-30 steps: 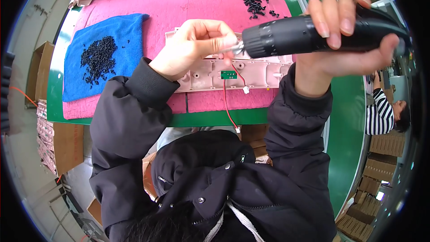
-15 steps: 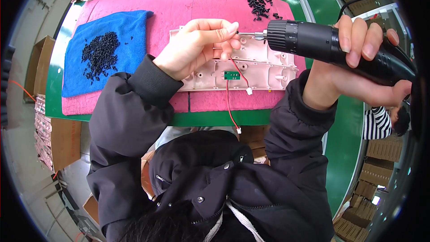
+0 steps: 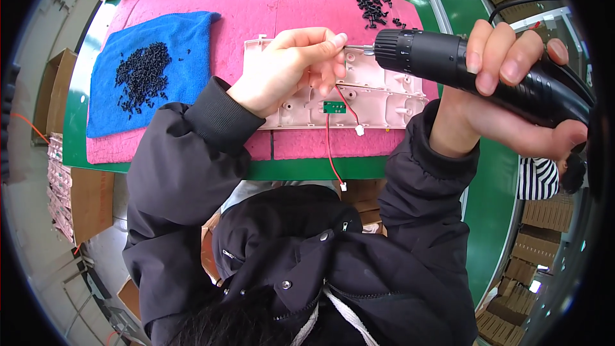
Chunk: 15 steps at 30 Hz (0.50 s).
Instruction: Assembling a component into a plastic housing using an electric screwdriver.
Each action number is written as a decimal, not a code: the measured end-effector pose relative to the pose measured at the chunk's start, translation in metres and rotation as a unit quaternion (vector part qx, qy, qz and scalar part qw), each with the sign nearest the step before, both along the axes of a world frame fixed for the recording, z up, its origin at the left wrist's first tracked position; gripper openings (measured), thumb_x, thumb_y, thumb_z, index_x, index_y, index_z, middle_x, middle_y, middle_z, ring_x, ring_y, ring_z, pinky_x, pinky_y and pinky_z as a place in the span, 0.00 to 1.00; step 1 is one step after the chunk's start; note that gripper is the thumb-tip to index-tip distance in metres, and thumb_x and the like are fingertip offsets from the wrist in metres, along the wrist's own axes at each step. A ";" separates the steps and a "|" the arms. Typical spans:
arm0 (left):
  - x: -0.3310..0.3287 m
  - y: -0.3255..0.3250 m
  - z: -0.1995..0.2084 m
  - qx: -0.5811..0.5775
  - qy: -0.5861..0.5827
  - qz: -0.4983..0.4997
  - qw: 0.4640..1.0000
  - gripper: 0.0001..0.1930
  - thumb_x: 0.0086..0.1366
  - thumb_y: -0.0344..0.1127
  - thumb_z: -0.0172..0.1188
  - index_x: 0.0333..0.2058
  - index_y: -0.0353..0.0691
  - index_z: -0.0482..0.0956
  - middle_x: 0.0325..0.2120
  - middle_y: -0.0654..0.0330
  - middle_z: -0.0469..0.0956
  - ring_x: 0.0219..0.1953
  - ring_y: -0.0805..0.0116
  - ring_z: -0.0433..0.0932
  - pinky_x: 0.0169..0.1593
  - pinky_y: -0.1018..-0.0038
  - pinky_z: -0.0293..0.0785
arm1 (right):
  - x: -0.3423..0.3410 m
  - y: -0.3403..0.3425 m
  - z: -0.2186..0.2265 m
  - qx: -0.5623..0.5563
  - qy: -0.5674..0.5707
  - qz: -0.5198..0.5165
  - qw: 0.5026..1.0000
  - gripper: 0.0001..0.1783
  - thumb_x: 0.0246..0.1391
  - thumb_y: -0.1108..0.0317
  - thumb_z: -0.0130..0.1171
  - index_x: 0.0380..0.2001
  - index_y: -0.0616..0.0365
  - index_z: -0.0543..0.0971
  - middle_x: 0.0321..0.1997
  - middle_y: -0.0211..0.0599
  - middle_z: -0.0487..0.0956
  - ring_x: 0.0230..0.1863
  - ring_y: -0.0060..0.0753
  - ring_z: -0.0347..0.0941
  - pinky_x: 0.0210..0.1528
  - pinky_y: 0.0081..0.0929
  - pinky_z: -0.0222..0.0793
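Note:
My right hand (image 3: 512,99) grips a black electric screwdriver (image 3: 448,61) held level over the bench, its bit pointing left. My left hand (image 3: 291,70) pinches something small at the bit's tip (image 3: 359,47), too small to make out. Under both lies a pale pink plastic housing (image 3: 384,93) on a pink mat (image 3: 256,6). A small green circuit board (image 3: 334,107) sits in the housing, with a red wire (image 3: 328,147) running off it toward me over the bench edge.
A blue cloth (image 3: 138,70) with a heap of small black screws (image 3: 142,74) lies at the left. Another heap of black screws (image 3: 371,3) lies at the back of the mat. Cardboard boxes (image 3: 70,198) stand at the left; another person in a striped sleeve (image 3: 538,179) is at the right.
The screwdriver has swung down and to the right, so its bit points left at my left fingertips. My left hand has stayed over the housing and now pinches at the bit's tip.

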<state>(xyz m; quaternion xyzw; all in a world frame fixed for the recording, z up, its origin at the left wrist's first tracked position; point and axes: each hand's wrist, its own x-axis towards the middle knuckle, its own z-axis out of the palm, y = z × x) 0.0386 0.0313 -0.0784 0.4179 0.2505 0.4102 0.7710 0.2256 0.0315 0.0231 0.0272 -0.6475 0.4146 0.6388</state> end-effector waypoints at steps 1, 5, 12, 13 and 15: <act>0.000 0.000 0.000 0.025 0.012 0.006 1.000 0.09 0.64 0.37 0.48 0.29 0.37 0.69 0.23 0.62 0.72 0.16 0.81 0.66 0.22 0.86 0.63 | 0.000 0.000 0.000 0.000 -0.002 0.001 1.000 0.38 0.40 0.31 0.47 0.36 0.59 0.70 0.19 0.29 0.66 0.13 0.20 0.58 0.20 0.20 0.54; -0.002 0.000 -0.003 0.085 0.057 0.030 0.994 0.09 0.65 0.38 0.47 0.31 0.38 0.69 0.24 0.62 0.72 0.17 0.82 0.66 0.21 0.87 0.63 | -0.002 0.000 0.000 0.001 -0.009 0.005 1.000 0.39 0.40 0.30 0.46 0.37 0.58 0.71 0.19 0.29 0.66 0.13 0.20 0.58 0.21 0.21 0.54; -0.002 0.001 -0.004 0.073 0.047 0.016 0.996 0.09 0.65 0.37 0.47 0.33 0.38 0.70 0.26 0.63 0.73 0.17 0.82 0.66 0.21 0.86 0.63 | -0.001 -0.003 0.000 -0.006 -0.015 0.014 1.000 0.39 0.40 0.31 0.46 0.38 0.58 0.72 0.19 0.29 0.66 0.13 0.20 0.58 0.21 0.22 0.55; -0.002 0.002 -0.004 0.068 0.040 0.010 0.997 0.09 0.65 0.37 0.47 0.33 0.37 0.71 0.27 0.62 0.73 0.16 0.82 0.66 0.21 0.86 0.63 | -0.001 -0.002 0.001 -0.001 -0.021 0.020 1.000 0.39 0.40 0.30 0.46 0.38 0.58 0.72 0.19 0.30 0.66 0.14 0.21 0.58 0.21 0.22 0.54; -0.004 0.003 -0.002 0.164 0.143 0.101 0.971 0.09 0.64 0.36 0.48 0.33 0.37 0.71 0.27 0.61 0.73 0.17 0.79 0.67 0.22 0.84 0.63 | -0.001 0.000 0.000 0.004 -0.027 0.027 0.999 0.39 0.40 0.30 0.46 0.38 0.58 0.72 0.19 0.30 0.66 0.14 0.21 0.59 0.21 0.22 0.54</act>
